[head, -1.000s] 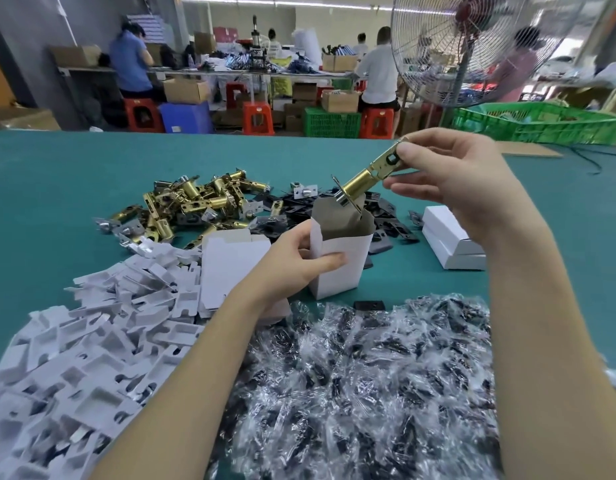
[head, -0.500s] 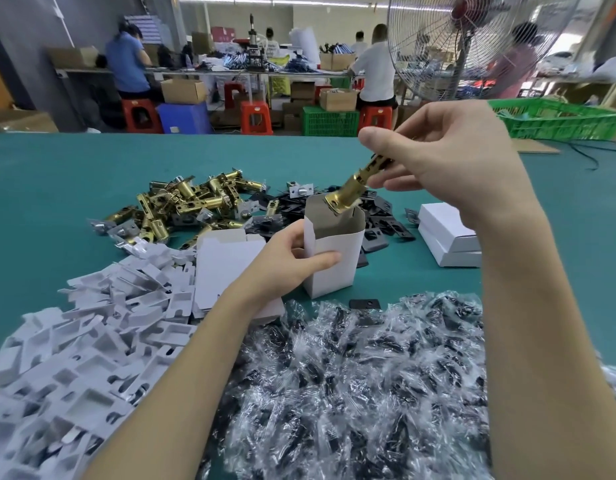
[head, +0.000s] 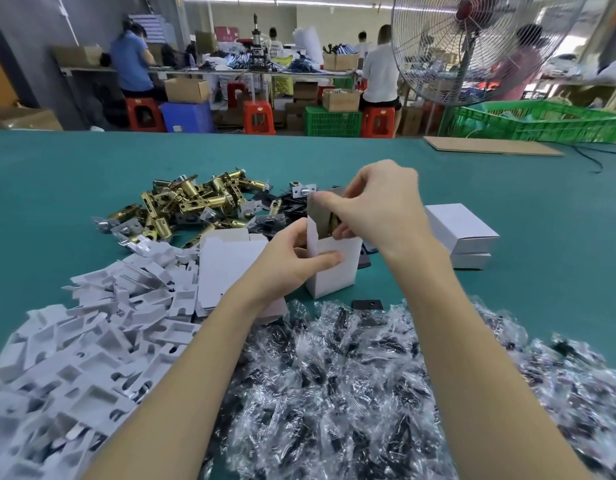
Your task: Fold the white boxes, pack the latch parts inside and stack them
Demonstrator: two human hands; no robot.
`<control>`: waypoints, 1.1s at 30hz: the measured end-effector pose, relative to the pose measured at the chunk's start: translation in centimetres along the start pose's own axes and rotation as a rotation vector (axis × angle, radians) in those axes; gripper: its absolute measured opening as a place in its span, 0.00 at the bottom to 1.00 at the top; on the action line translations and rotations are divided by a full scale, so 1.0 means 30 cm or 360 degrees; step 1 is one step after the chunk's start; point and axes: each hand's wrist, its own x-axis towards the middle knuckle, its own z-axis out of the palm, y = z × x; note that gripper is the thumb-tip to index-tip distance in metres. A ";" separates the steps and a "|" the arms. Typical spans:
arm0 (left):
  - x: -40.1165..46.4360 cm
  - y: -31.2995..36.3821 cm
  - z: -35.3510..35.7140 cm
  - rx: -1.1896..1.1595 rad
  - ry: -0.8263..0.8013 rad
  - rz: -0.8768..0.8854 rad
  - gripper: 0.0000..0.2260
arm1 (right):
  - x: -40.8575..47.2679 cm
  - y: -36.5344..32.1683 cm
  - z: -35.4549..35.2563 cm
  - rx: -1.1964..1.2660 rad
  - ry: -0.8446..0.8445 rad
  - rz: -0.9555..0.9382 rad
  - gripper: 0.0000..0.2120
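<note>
A white box (head: 337,271) stands upright on the green table, its top flap raised. My left hand (head: 292,263) grips the box's left side, thumb across its front. My right hand (head: 375,209) is at the box's open mouth and pinches a brass latch (head: 334,221), which is nearly all inside; only a sliver shows. Two closed white boxes (head: 462,230) lie stacked to the right. A pile of brass latches (head: 188,202) lies at the back left. Flat unfolded box blanks (head: 226,261) lie under my left wrist.
White cardboard inserts (head: 91,341) are heaped at the front left. Clear bags of dark screws (head: 351,393) fill the front. Black plates (head: 289,206) lie behind the box, one (head: 367,304) in front. A standing fan (head: 472,46) and a green crate (head: 542,121) are beyond the table's far right.
My right hand has come down from above the box and carried the brass latch into its open top. My left hand still holds the box in place.
</note>
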 end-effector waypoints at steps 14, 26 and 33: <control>-0.006 0.008 -0.002 0.0109 0.0020 -0.0019 0.15 | 0.007 0.016 -0.010 -0.0406 -0.0661 -0.0120 0.22; -0.019 0.026 0.004 0.0761 -0.0127 -0.0228 0.23 | 0.040 0.183 -0.120 -0.0088 -0.0795 0.0202 0.14; -0.024 0.013 0.017 0.0772 -0.0049 -0.0166 0.19 | 0.000 0.268 0.033 0.0026 -0.1190 0.0185 0.17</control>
